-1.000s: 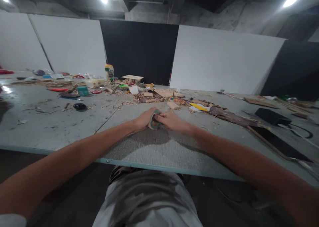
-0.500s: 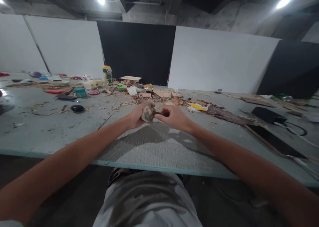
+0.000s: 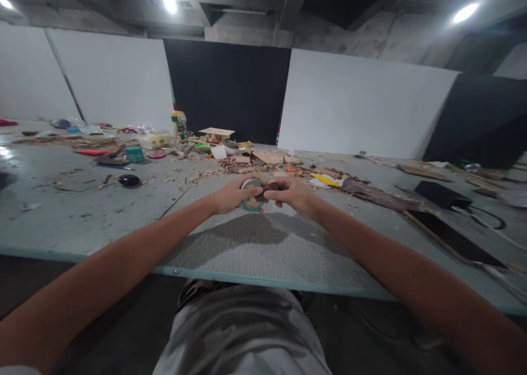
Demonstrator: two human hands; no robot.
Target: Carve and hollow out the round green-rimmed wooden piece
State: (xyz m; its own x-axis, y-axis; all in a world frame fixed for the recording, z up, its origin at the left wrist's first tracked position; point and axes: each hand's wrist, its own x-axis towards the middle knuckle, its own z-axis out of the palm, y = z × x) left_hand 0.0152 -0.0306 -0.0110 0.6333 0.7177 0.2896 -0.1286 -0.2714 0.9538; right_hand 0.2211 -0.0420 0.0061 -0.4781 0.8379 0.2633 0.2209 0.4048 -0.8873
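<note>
Both my hands meet over the middle of the grey table (image 3: pixel 255 248). My left hand (image 3: pixel 233 195) is closed round a small round ring-shaped object with a teal rim (image 3: pixel 250 195), held on edge just above the tabletop. My right hand (image 3: pixel 293 192) is closed too, its fingertips pinching a small dark piece (image 3: pixel 268 188) pressed against the ring's right side. What the dark piece is cannot be made out.
Wood scraps and shavings (image 3: pixel 263 161) litter the table beyond my hands, with a yellow item (image 3: pixel 326 178), a small wooden model (image 3: pixel 217 134), a green-capped bottle (image 3: pixel 179 123), a teal box (image 3: pixel 134 153) and a black oval object (image 3: pixel 129 180). Black panels (image 3: pixel 444 195) and a cable lie right.
My hands lifted and parted slightly half a second ago with the ring turned flat-on, then came back together lower, the ring now facing me.
</note>
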